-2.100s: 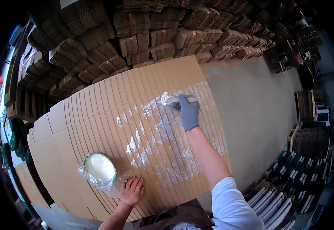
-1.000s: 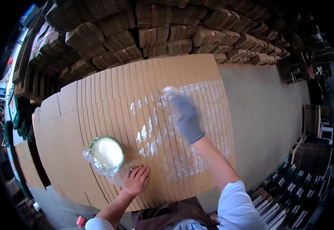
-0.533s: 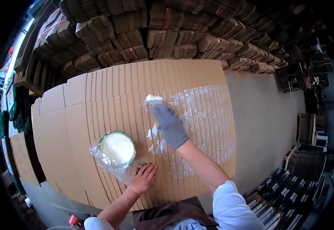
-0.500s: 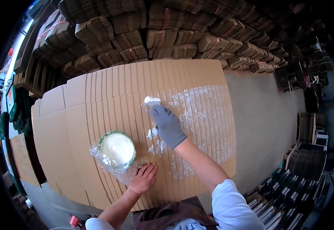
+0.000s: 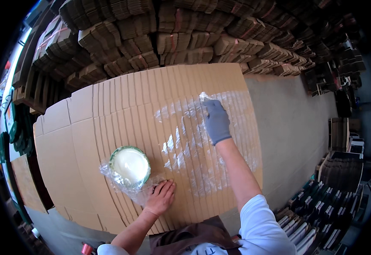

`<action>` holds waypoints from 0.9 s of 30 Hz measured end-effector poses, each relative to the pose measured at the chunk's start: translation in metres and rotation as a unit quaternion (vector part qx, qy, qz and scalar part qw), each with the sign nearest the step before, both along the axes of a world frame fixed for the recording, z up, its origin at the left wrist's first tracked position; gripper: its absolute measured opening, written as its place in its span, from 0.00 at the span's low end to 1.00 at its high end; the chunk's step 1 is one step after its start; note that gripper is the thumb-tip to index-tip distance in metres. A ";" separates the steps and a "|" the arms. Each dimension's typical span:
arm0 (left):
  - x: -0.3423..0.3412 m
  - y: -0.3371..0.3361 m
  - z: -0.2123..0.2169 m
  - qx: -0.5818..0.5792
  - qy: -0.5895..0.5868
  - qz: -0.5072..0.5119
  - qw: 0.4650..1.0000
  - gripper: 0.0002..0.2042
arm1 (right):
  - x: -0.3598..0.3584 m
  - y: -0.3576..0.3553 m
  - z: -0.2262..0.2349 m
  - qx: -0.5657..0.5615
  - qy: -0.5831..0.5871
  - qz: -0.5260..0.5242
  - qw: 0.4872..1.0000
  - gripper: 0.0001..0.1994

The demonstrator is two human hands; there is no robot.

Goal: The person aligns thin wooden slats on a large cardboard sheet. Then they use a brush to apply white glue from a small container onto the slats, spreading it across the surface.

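Note:
A gray glove covers my right hand (image 5: 217, 121), whose fingers are closed around a brush (image 5: 204, 97) with a white, wet-looking tip; its handle is mostly hidden. The tip meets a large, creased cardboard sheet (image 5: 130, 102), streaked white across its right part. Bare and lying fairly flat, my left hand (image 5: 161, 196) rests on the sheet near its front edge, fingers stretched out, touching crumpled clear plastic film (image 5: 137, 194). Just beyond that hand, a round tub (image 5: 130, 165) with a green rim holds thick white paste, the film gathered around its near side.
Bundled stacks of flat cardboard (image 5: 185, 42) line the far side, with a wooden pallet (image 5: 35, 91) at far left. Gray floor (image 5: 294, 123) shows to the right. Racked dark panels (image 5: 328, 199) stand at lower right, and green items (image 5: 20, 131) at left.
My right hand has swept the brush rightward and slightly away from me, leaving new white streaks on the cardboard. My left hand and the tub stay in place.

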State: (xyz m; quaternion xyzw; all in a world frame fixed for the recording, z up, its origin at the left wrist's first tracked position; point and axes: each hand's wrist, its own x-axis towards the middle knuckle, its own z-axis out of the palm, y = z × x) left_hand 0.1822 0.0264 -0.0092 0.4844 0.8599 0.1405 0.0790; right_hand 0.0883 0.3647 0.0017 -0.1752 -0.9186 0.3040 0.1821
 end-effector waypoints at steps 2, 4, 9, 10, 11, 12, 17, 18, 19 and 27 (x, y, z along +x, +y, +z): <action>-0.001 -0.002 0.000 -0.009 -0.005 0.001 1.000 0.21 | 0.002 -0.018 0.005 0.069 0.013 0.041 0.997 0.18; -0.001 -0.002 0.000 -0.002 -0.002 -0.001 1.000 0.21 | 0.005 -0.014 -0.001 0.046 -0.023 0.027 0.998 0.18; -0.001 0.000 0.003 0.011 0.005 -0.002 1.000 0.22 | 0.010 0.013 -0.001 0.046 -0.081 -0.061 0.994 0.18; -0.001 0.000 0.002 0.012 0.001 0.001 1.000 0.22 | 0.007 0.003 -0.007 0.059 0.001 -0.028 0.998 0.17; 0.000 -0.002 0.002 0.009 -0.003 0.002 1.000 0.22 | 0.007 -0.002 -0.007 0.059 -0.015 -0.014 0.998 0.19; 0.000 -0.003 0.002 0.006 -0.007 0.003 1.000 0.22 | 0.008 -0.006 -0.007 0.060 -0.032 0.000 0.998 0.20; 0.000 -0.003 0.003 0.009 -0.003 -0.003 1.000 0.22 | 0.021 0.022 0.012 0.055 -0.072 -0.093 0.992 0.16; 0.000 -0.002 0.002 0.008 -0.007 -0.002 1.000 0.22 | 0.029 0.004 0.013 0.040 -0.018 -0.060 0.997 0.15; 0.000 -0.002 0.002 0.003 -0.010 0.000 1.000 0.21 | 0.036 -0.026 0.011 0.007 -0.034 -0.033 0.999 0.15; 0.001 -0.004 -0.003 0.001 -0.008 -0.001 1.000 0.21 | 0.017 -0.019 0.015 0.055 -0.068 -0.019 0.996 0.17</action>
